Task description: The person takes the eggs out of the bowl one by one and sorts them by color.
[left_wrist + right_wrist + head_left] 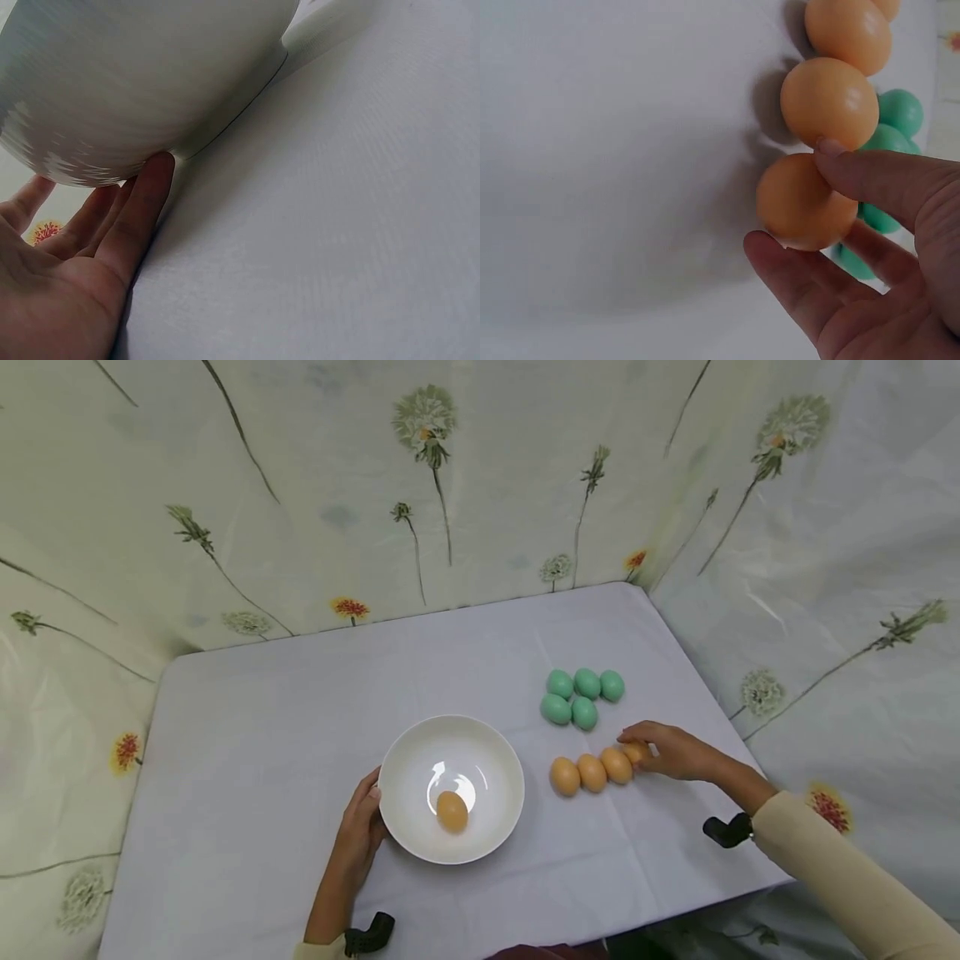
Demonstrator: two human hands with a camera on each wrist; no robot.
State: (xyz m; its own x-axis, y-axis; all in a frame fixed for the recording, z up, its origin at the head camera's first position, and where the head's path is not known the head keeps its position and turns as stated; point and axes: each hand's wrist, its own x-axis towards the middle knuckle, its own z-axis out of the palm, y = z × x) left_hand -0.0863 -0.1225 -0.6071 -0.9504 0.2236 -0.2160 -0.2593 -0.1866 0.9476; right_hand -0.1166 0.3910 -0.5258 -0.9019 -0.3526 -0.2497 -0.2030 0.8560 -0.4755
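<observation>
A white bowl (pixel 405 760) stands on the table with one orange-brown egg (pixel 452 812) inside. My left hand (pixel 360 827) holds the bowl at its left side; in the left wrist view the fingertips (pixel 159 169) lie against the outer wall, low down near the foot. Over to the right, my right hand (pixel 675 753) grips an orange-brown egg (pixel 799 199) at the right end of a row. The thumb is on top of it and the fingers curve round its other side. Several more orange-brown eggs (pixel 592 772) continue that row to the left, the nearest right beside the gripped one.
Behind the row lies a cluster of several green eggs (pixel 587 683). A pale cloth covers the table (pixel 300 727). Flower-printed curtains (pixel 495 485) hang along the back and both sides, close to the table edges.
</observation>
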